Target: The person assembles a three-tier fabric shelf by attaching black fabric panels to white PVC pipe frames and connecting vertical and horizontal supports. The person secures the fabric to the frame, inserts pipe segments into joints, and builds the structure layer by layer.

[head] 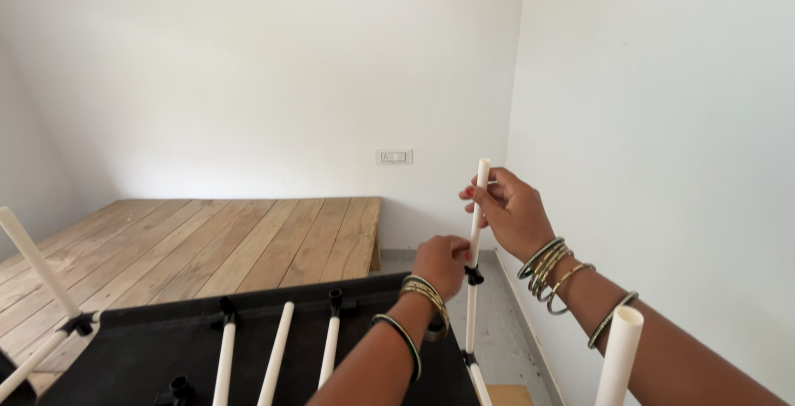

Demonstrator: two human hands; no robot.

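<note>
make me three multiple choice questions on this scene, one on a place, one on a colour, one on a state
1. Where is the right hand on the upright white pipe?
A. near its top end
B. at its bottom end
C. off it, on the wall

2. What colour is the connector on that pipe by the left hand?
A. red
B. black
C. yellow

3. How does the pipe held by both hands stand?
A. lying flat on the wooden platform
B. roughly upright
C. snapped in two

Answers:
1. A, the right hand's fingers close round the pipe just under its top.
2. B, the connector is black, like those along the black fabric frame.
3. B, it rises nearly vertical from the frame's corner.
</note>
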